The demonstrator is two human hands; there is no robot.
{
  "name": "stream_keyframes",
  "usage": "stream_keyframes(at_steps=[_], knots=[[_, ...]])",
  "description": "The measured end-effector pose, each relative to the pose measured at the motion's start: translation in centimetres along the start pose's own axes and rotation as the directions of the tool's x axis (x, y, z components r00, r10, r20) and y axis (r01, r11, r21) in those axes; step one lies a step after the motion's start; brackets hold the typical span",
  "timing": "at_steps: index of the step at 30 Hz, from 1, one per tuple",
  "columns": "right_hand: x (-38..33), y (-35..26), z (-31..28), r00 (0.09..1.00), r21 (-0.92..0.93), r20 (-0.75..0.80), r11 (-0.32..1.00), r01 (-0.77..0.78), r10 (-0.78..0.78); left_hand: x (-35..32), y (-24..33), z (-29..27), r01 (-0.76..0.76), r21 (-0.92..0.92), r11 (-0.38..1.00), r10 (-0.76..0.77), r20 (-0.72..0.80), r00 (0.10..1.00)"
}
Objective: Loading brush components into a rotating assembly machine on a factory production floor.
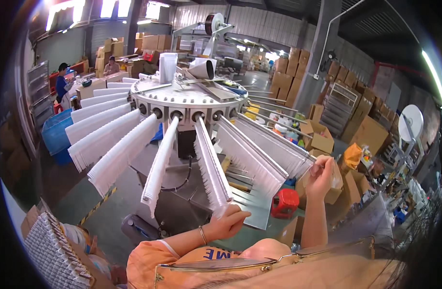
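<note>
A round metal carousel (182, 102) stands before me, with rods reaching outward all round it. White sheets hang in dense rows from many rods, such as the row of white sheets (116, 161) on the left. My right hand (320, 176) is raised, its fingers pinched at the outer end of a rod (279, 132) with thin white sheets under it. My left hand (229, 221) is lower, fingers curled by the outer end of another rod carrying white sheets (210, 168); what lies in the fingers is hidden. A bangle (202, 235) circles my left wrist.
A metal plate (252, 209) juts out beneath the rods, beside a red stool (284, 202). Blue bins (57, 137) stand at left; a box of stacked white pieces (54, 248) is near left. Cardboard boxes (317, 137) crowd the right. Two people work far left.
</note>
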State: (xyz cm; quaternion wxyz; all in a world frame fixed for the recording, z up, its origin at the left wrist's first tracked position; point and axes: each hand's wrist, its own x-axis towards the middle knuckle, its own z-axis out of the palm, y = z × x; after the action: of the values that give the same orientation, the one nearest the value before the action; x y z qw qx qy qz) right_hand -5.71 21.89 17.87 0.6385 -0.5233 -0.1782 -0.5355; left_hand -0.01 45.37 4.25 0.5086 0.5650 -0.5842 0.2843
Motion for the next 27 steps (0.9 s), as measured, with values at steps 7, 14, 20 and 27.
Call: stream_keyframes(at_steps=[7,14,20,27], knots=[[-0.2,0.0,0.6,0.992,-0.162,-0.117,0.985,-0.056,0.037,-1.2,-0.8,-0.3,0.071,-0.027,0.997,-0.068,0.106,0.992],[0.1,-0.1,1.0,0.995,-0.16,-0.088,0.986,-0.056,0.042,-0.6,-0.6,-0.9,0.105,-0.02,0.994,-0.104,0.051,0.993],[-0.3,-0.7,-0.2,0.997,-0.148,-0.073,0.989,0.009,-0.02,0.2,-0.4,-0.5,0.126,-0.048,0.991,-0.122,0.065,0.99],[-0.6,-0.9,-0.4,0.997,-0.116,-0.07,0.993,-0.024,0.016,0.7,-0.7,0.6,0.101,-0.068,0.993,-0.094,0.108,0.99]])
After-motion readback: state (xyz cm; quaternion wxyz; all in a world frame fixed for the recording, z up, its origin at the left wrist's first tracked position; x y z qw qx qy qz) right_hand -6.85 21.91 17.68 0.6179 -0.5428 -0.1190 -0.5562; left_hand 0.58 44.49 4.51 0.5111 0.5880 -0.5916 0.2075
